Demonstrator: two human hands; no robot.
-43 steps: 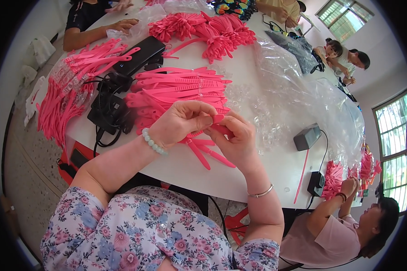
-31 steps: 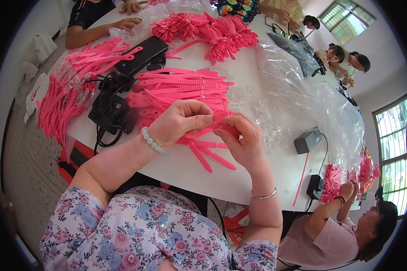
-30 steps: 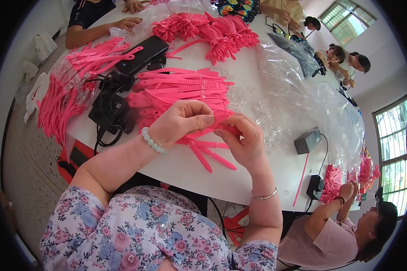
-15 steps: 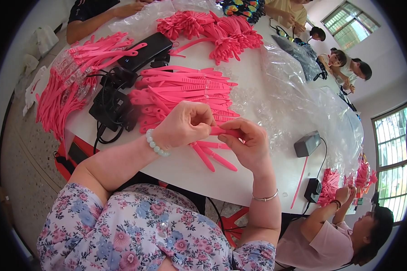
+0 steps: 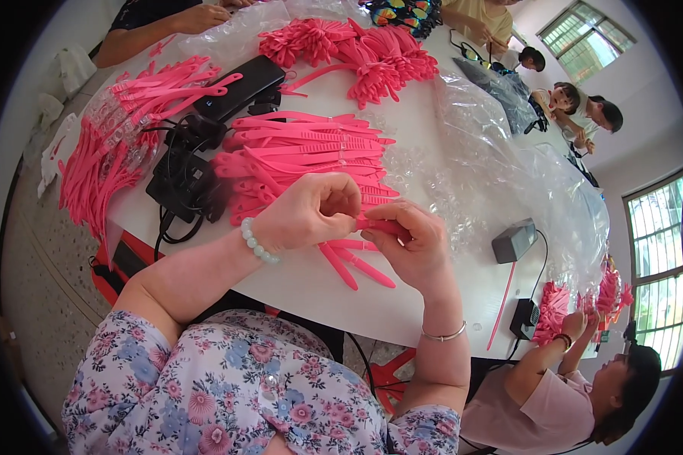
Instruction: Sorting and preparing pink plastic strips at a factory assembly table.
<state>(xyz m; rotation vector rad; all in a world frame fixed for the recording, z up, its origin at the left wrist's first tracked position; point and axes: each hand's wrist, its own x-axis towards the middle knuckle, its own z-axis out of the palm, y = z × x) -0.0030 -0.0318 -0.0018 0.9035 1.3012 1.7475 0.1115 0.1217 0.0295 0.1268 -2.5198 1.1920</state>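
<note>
My left hand (image 5: 303, 216), wrist ringed by a pale bead bracelet, is closed with thumb and forefinger pinching one end of a pink rubbery strap (image 5: 369, 224). My right hand (image 5: 417, 241) is closed round the same strap from the other side; its fingers hide much of it. Just beyond my hands lies a stack of pink slotted straps (image 5: 311, 140), with clear little pieces along them. A few loose pink straps (image 5: 341, 268) stick out below my hands on the white table (image 5: 334, 303). Small clear plastic pieces (image 5: 413, 171) are scattered to the right of the stack.
A black box (image 5: 252, 85) and cabled black adapters (image 5: 184, 182) stand left of the stack. Pink straps with clear parts (image 5: 102, 171) hang over the left edge. More pink bundles (image 5: 383, 64) lie farther back, beside clear plastic sheeting (image 5: 501, 167). A co-worker (image 5: 546, 402) sits at right.
Both hands stay close together on the strap, with only a slight shift of the fingers. The strap between the fingertips now looks narrower. At the far left, another person's hand has shifted.
</note>
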